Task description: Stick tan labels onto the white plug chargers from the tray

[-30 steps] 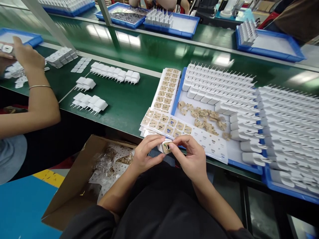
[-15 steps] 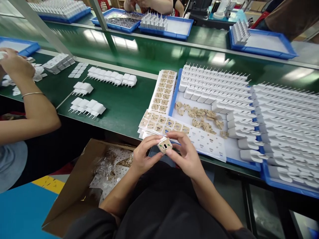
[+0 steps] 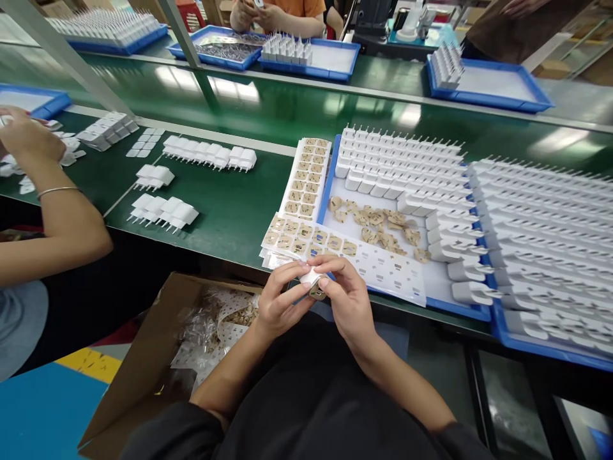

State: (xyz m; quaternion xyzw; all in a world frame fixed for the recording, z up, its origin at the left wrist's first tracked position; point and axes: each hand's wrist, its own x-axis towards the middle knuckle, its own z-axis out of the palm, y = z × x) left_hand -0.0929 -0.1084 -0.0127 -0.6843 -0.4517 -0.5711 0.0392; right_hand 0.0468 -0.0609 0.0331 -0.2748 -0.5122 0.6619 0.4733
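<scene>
Between my two hands, just off the bench's front edge, is a white plug charger with a tan sticker on its end face. My left hand grips it from the left, fingers closed round its side. My right hand pinches it from the right, thumb at the sticker's edge. The fingers cover much of the charger. Just beyond lies a sheet of tan stickers, partly peeled bare at its right. A second sticker sheet lies behind it. Crumpled tan backing pieces are scattered in the blue tray.
White chargers stand in rows in the tray, and another full tray adjoins it. More chargers lie on the green bench at left, near a co-worker's arm. A cardboard box of scraps sits below. Trays line the far bench.
The charger has turned so its stickered face points lower and its white side shows upward. My right thumb and fingers have closed in on it. The view has shifted slightly.
</scene>
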